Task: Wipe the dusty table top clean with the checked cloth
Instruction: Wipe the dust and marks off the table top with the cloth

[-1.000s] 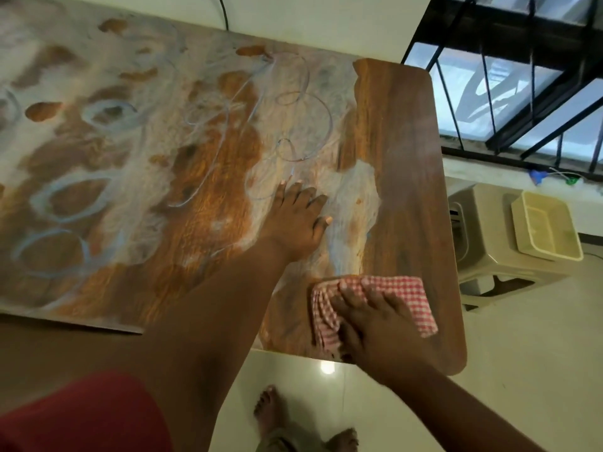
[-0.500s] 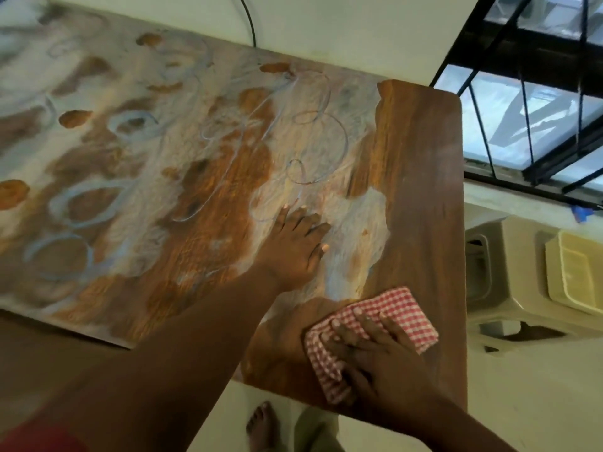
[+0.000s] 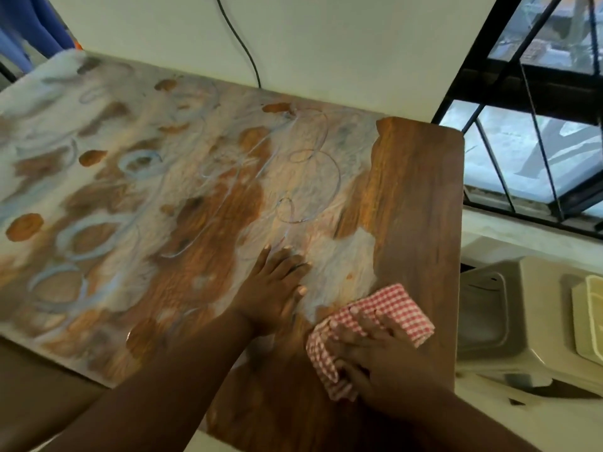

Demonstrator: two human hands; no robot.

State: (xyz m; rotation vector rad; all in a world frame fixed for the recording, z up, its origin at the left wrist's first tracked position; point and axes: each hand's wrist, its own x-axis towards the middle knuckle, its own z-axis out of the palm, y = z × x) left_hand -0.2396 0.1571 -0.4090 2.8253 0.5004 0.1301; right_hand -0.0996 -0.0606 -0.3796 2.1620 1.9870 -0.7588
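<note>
The wooden table top (image 3: 421, 190) is coated with whitish dust marked by finger-drawn rings over most of its left and middle. A bare brown strip runs along its right end and near corner. The folded red-and-white checked cloth (image 3: 388, 305) lies on the table near the right front. My right hand (image 3: 375, 357) presses down on it, fingers spread over its near half. My left hand (image 3: 274, 288) rests flat on the dusty surface just left of the cloth, fingers apart, holding nothing.
A white wall (image 3: 326, 44) with a black cable (image 3: 241, 44) runs behind the table. A barred window (image 3: 535, 93) is at the right. Below it stands a beige plastic stool (image 3: 509, 321) with a pale tray (image 3: 587, 321) on top. Blue fabric (image 3: 29, 27) hangs at top left.
My right hand has slid the cloth away from the near edge, toward the dusty patch. My left hand has stayed planted. The view has shifted.
</note>
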